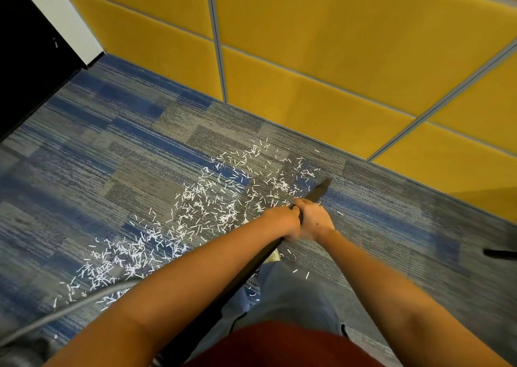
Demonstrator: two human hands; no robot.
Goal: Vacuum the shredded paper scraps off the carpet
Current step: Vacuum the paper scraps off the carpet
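- Currently, both hands grip the black vacuum wand (251,268), which runs diagonally from the lower centre of the view up and to the right.
- Left hand (282,224): fingers curled round the wand, positioned just behind the right hand and touching it.
- Right hand (316,221): fingers wrapped round the wand at its forward section, thumb side uppermost.
- Nozzle (321,189): narrow, dark and slanted, extending beyond the right hand. Its tip is at the carpet (112,157), at the right-hand edge of the scattered paper; motion blur prevents confirming contact.
- Paper scraps (201,204): short white strips spread in a diagonal band across the blue-and-grey carpet, from the lower left up to the area near the nozzle. Densest clusters lie at the lower left and in the middle of the band. A few loose strips lie beside the person's leg.
- Hose (70,305): grey, crossing the lower left corner over the scraps.
- Yellow wall panels (335,45): border the carpet along the far side.
- Black object (500,253): partly visible at the right edge, not identifiable.
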